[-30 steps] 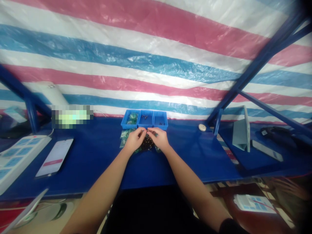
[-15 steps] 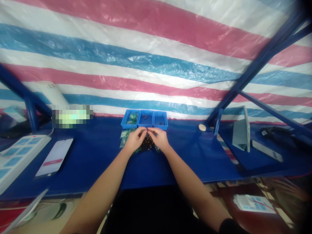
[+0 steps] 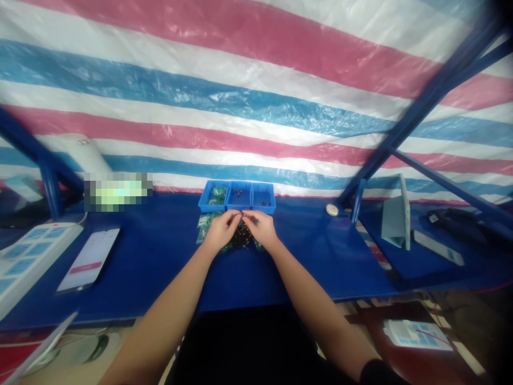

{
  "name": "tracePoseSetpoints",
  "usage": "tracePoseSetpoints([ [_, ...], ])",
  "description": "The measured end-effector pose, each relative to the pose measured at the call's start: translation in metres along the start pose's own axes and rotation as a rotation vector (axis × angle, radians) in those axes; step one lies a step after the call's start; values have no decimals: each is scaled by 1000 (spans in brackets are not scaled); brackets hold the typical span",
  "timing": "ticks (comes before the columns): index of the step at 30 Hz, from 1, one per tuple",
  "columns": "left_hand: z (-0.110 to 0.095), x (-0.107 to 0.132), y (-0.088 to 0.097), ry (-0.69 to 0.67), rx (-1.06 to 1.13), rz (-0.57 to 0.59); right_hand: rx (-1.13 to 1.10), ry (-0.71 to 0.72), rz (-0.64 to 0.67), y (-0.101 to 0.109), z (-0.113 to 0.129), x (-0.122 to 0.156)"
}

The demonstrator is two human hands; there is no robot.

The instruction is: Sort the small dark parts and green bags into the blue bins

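My left hand [image 3: 223,230] and my right hand [image 3: 261,226] meet fingertip to fingertip, both pinched closed over a pile of small dark parts [image 3: 241,236] with brassy glints. Something tiny and dark sits between the fingertips, too small to name. Green pieces in clear plastic [image 3: 203,227] lie under and beside the left hand. Just beyond the fingers stand three joined blue bins. The left bin [image 3: 203,206] contains green pieces, the middle bin [image 3: 239,204] a few small dark parts, and the right bin [image 3: 263,190] a couple of small dark pieces.
On the blue table [image 3: 160,256] a phone [image 3: 88,260] and a white power strip [image 3: 36,256] lie at left. A round pale object [image 3: 332,209] lies at right, near a blue metal frame [image 3: 358,200]. A tablet on a stand [image 3: 396,216] is farther right. Striped sheeting [image 3: 256,107] hangs behind.
Both hands stay in nearly the same place, fingertips together, with only a very slight shift of the fingers. The bins and the pile look unchanged.
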State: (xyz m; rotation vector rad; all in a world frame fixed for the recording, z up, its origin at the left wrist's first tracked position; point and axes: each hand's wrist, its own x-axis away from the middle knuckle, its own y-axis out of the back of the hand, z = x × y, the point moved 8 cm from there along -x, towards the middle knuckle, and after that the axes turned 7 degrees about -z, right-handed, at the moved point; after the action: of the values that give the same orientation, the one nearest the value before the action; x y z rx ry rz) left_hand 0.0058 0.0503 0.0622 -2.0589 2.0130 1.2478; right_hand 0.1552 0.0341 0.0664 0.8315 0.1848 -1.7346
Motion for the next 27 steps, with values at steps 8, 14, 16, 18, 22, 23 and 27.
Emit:
tracePoseSetpoints([
  [8, 2, 0, 0, -1, 9, -11, -32, -27, -13, 0, -3, 0],
  [14, 1, 0, -1, 4, -20, 12, -25, -18, 0, -2, -4, 0],
  [16, 1, 0, 0, 8, -2, 7, -24, -16, -6, -1, -3, 0],
  [18, 1, 1, 0, 9, 18, 2, -23, -17, -13, 0, -3, 0],
  [22, 2, 1, -1, 1, 23, 1, -30, -13, -25, 1, -2, 0],
  [23, 2, 1, -2, 0, 23, -2, -30, -14, -27, 1, -2, 0],
  [27, 4, 0, -2, -4, 15, -13, -26, -27, -24, 0, -4, 0],
])
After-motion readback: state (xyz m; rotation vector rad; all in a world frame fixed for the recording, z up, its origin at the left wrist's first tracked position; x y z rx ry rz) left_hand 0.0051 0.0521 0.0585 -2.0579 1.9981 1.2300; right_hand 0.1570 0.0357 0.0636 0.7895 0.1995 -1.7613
